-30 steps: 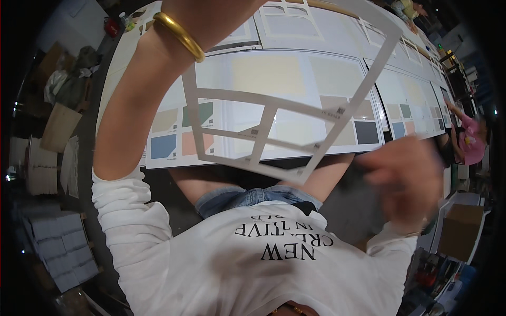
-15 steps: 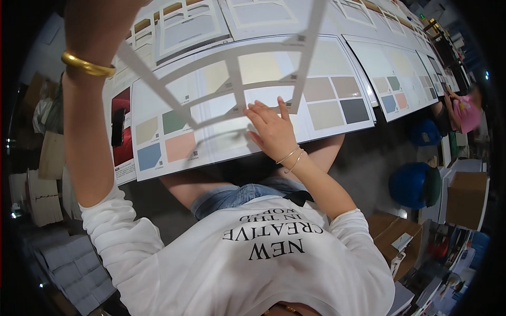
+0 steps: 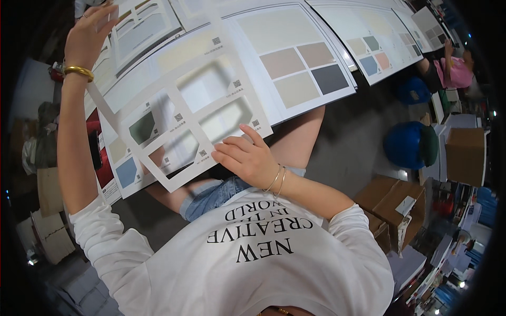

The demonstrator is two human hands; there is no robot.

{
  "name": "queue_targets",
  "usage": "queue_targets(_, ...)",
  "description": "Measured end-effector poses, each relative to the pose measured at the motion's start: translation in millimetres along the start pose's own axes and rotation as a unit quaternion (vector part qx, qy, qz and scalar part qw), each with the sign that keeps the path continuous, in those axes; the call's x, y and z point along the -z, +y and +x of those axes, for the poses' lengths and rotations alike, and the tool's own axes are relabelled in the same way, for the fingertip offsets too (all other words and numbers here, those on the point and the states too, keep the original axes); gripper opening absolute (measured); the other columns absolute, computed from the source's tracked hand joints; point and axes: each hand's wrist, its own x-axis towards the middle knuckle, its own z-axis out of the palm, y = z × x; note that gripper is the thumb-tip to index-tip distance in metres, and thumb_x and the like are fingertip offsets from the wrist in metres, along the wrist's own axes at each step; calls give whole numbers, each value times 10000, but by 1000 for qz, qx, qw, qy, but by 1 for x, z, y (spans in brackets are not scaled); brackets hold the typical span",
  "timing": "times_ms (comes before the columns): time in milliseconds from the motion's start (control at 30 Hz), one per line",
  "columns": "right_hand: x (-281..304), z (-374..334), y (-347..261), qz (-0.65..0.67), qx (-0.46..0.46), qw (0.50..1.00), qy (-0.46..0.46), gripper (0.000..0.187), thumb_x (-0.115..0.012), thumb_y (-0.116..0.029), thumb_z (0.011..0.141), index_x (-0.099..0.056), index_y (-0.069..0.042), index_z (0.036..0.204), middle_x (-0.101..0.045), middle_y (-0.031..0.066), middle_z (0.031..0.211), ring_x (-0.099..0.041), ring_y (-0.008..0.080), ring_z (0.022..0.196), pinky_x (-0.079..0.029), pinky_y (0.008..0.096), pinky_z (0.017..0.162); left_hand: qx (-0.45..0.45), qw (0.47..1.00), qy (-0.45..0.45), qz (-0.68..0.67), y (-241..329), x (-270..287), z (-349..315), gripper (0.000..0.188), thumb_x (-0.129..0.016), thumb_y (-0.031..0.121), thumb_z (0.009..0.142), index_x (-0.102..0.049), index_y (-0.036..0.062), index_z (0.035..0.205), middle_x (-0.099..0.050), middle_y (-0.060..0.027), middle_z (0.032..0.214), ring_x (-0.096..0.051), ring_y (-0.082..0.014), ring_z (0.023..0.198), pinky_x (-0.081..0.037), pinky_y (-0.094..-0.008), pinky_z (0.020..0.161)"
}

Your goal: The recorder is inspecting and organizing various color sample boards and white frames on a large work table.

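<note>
A large white sheet (image 3: 191, 118) with cut-out windows and printed codes lies at a slant over the colour-swatch board (image 3: 269, 102). Its near corner sticks out past the board's front edge. My right hand (image 3: 250, 158) is at the sheet's near edge, fingertips on top with the little finger spread; the thumb is hidden. Up at the left, my left hand (image 3: 87, 39) is closed, pinching a small translucent piece (image 3: 108, 20) whose kind I cannot tell. The sheet's left strip runs up behind my left wrist. Blue, green and grey swatches show around and through the windows.
More windowed white sheets (image 3: 139, 31) lie along the table's far side. A second swatch board (image 3: 374, 42) is to the right, where a person in pink (image 3: 458, 71) works. Blue stools (image 3: 414, 145) and cardboard boxes (image 3: 395, 203) stand on the floor at right.
The windowed sheet has come down and nearer, over the board's front edge. My left hand has come into view at upper left. My right hand has moved toward me onto the sheet's edge.
</note>
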Motion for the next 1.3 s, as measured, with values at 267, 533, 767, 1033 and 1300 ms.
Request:
queue_targets(267, -6, -24, 22, 27, -67, 997, -26, 284, -599, -147, 802, -676, -134, 1075, -666, 19, 1162, -616, 186, 1050, -428, 422, 968, 74, 980, -71, -172, 21, -77, 2, 312, -716, 268, 885, -703, 221, 1193, -681, -36, 1103, -689, -238, 959, -536, -309, 819)
queue_targets(533, -17, -30, 34, 32, -96, 995, -23, 272, -597, -136, 808, -679, -132, 1067, -660, 17, 1166, -607, 189, 1066, -436, 417, 970, 94, 972, -110, -184, 21, -121, 3, 319, -708, 276, 898, -697, 232, 1214, -690, -19, 1130, -686, -183, 969, -537, -285, 856)
queue_targets(767, -24, -30, 37, 44, -105, 993, -18, 265, -599, -129, 801, -685, -126, 1052, -660, 15, 1156, -604, 189, 1068, -441, 413, 970, 91, 974, -136, -154, 18, -140, 1, 313, -685, 333, 913, -692, 298, 1223, -691, -9, 1169, -686, -188, 996, -541, -297, 872)
queue_targets(1033, -26, -29, 37, 47, -115, 992, -25, 254, -598, -134, 793, -692, -118, 1028, -662, 21, 1139, -605, 190, 1053, -445, 408, 953, 71, 978, -143, -137, 9, -158, -1, 322, -682, 369, 912, -682, 331, 1231, -677, -8, 1218, -679, -194, 1025, -536, -300, 881)
queue_targets(1300, -28, -30, 38, 49, -121, 991, -28, 251, -595, -133, 791, -695, -116, 1020, -662, 21, 1134, -604, 187, 1049, -444, 402, 951, 66, 977, -140, -145, 11, -163, -2, 325, -669, 398, 919, -678, 328, 1236, -676, 20, 1075, -617, -155, 879, -511, -278, 828)
